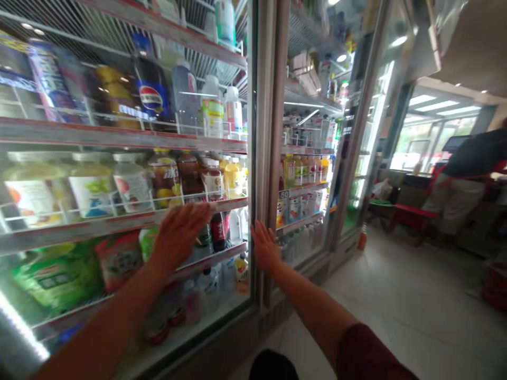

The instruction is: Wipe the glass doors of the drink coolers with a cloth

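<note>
Both arms reach toward a glass-door drinks fridge. My left hand (180,232), fingers stretched out flat, is at the glass in front of the lower shelves; whether it touches the pane I cannot tell. My right hand (266,247) lies with extended fingers at the metal door frame (263,132) between two doors. Neither hand holds anything. Behind the left pane are a Pepsi bottle (150,84), a pale juice bottle (91,184) with a white cap, iced tea bottles (164,177), and a green bag (59,274) on a lower shelf.
More drinks (307,171) fill the fridge section to the right. A tiled floor (380,306) runs alongside, with an orange bottle (362,238) near the fridge base. Farther back, a person (463,163) is beside a red chair (412,216).
</note>
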`<control>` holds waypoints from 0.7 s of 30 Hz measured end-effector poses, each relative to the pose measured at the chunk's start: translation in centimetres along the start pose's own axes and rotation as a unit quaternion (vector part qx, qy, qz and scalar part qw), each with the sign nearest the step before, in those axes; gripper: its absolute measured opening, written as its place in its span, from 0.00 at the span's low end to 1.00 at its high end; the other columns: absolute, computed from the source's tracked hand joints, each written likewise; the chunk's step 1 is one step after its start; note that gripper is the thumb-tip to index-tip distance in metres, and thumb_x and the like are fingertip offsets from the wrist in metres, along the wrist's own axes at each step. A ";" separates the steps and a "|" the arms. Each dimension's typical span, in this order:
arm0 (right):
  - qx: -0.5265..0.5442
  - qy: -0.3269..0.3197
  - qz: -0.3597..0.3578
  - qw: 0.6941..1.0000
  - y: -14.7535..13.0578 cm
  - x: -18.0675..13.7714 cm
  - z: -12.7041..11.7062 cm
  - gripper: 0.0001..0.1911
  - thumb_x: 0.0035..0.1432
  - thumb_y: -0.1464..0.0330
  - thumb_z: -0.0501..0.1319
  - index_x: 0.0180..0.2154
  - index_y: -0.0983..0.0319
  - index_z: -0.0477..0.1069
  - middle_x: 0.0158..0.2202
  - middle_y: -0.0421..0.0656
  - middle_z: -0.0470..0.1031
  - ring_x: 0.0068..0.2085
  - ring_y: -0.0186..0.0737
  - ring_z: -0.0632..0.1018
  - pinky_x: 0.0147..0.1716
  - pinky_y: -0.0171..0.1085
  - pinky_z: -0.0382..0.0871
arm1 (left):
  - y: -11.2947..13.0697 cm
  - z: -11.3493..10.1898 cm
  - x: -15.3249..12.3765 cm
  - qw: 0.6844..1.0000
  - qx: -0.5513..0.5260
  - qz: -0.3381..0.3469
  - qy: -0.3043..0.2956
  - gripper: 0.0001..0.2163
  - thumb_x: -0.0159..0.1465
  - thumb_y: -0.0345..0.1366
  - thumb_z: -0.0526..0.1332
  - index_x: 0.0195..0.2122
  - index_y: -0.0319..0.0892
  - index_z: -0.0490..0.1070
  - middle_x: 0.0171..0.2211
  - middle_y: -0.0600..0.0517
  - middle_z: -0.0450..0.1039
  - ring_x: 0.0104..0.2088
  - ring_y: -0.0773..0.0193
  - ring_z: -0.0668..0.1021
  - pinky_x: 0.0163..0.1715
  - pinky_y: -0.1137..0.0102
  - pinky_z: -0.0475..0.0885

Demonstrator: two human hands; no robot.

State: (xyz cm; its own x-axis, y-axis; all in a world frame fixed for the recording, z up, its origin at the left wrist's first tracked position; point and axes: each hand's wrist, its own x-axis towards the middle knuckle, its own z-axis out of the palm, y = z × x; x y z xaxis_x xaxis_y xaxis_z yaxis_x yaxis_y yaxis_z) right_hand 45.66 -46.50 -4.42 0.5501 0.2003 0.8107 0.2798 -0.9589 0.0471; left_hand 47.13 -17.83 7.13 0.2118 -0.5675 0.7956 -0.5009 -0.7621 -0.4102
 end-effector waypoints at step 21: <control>0.181 0.029 -0.169 0.968 -18.1 6.6 2.1 0.17 0.68 0.65 0.59 0.55 0.62 0.71 0.66 0.49 0.66 0.70 0.51 0.60 0.66 0.52 0.62 | -7.8 -6.9 -11.5 0.983 0.042 -0.169 0.052 0.37 0.68 0.38 0.56 0.72 0.63 0.34 0.73 0.59 0.40 0.73 0.48 0.49 0.69 0.38 0.48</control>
State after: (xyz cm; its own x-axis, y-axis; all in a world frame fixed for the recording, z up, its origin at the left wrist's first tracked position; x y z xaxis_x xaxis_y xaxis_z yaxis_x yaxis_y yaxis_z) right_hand 45.86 -27.43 -1.12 0.3377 0.4688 0.8162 0.6995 -0.7052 0.1157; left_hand 42.86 -3.26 4.26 0.2659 -0.2452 0.9323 -0.3435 -0.9277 -0.1460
